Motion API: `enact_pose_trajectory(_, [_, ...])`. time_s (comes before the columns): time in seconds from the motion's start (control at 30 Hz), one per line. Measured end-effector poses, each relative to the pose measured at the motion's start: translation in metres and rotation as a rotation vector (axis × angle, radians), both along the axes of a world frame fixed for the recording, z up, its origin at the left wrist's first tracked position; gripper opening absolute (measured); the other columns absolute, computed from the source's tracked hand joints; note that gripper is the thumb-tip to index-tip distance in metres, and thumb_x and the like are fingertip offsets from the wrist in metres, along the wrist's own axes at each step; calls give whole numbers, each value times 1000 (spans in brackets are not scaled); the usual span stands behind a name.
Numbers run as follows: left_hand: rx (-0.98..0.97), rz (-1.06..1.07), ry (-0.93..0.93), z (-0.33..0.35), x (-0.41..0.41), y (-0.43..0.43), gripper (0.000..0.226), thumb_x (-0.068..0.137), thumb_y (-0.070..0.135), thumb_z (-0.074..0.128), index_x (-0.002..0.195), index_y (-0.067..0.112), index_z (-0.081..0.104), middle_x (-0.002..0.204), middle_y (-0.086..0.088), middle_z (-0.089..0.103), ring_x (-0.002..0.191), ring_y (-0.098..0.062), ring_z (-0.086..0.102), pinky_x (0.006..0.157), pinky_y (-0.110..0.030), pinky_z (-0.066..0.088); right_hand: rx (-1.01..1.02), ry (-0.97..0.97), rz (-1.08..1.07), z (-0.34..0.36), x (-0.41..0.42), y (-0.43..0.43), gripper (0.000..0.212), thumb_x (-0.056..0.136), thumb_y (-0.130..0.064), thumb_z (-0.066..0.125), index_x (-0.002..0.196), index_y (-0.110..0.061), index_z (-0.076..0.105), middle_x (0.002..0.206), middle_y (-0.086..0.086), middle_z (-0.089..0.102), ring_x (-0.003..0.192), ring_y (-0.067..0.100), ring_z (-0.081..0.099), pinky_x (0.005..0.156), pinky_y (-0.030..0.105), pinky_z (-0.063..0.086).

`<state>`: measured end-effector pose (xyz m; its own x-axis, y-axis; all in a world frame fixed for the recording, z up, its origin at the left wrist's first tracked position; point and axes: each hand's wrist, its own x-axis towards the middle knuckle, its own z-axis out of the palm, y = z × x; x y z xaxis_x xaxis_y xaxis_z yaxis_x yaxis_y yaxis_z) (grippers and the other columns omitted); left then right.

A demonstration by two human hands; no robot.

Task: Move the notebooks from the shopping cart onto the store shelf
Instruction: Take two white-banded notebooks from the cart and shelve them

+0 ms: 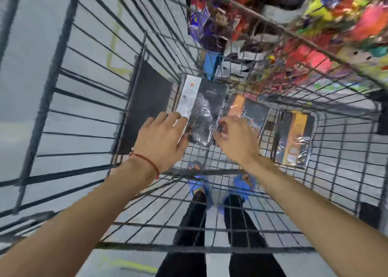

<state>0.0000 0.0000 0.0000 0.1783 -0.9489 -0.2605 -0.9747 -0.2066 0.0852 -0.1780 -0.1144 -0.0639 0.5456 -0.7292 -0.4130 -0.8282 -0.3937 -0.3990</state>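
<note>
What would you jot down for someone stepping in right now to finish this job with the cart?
Left hand: down in the shopping cart, fingers on the edge of the black wrapped notebook; grip not clear.
Right hand: at that notebook's other edge, fingers curled; grip not clear.
Also on the cart floor: a white notebook partly under the black one, an orange-and-dark notebook, and an orange-striped notebook at far right.
Done: nothing I can confirm; the shelf is blurred.
Left: lift each notebook out and shelve it.
</note>
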Motion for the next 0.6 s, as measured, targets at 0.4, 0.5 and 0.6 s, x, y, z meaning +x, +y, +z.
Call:
enact_pose_trajectory(0.4, [6, 6, 27, -35, 16, 5, 35, 91, 36, 47, 118, 19, 59, 114, 0, 61, 99, -26, 56, 76, -42, 48, 145, 110, -369, -53, 53, -3, 89, 71, -73, 71, 123, -6, 46, 108, 6, 58, 98, 24, 58, 70, 32, 36])
enact_pose_trajectory(0.5, [34, 31, 40, -36, 18, 6, 34, 91, 37, 46, 118, 20, 58, 113, 0, 61, 98, -26, 56, 77, -42, 49, 152, 131, -405, -53, 54, -8, 85, 69, -71, 74, 119, -9, 46, 98, 1, 52, 89, 21, 53, 68, 32, 37])
enact_pose_trajectory(0.6, [39, 44, 51, -36, 19, 8, 32, 91, 37, 46, 116, 20, 59, 110, 1, 60, 97, -25, 56, 78, -41, 50, 161, 114, -447, -59, 53, -9, 79, 68, -70, 77, 113, -13, 48, 95, -2, 58, 91, 25, 62, 66, 32, 40])
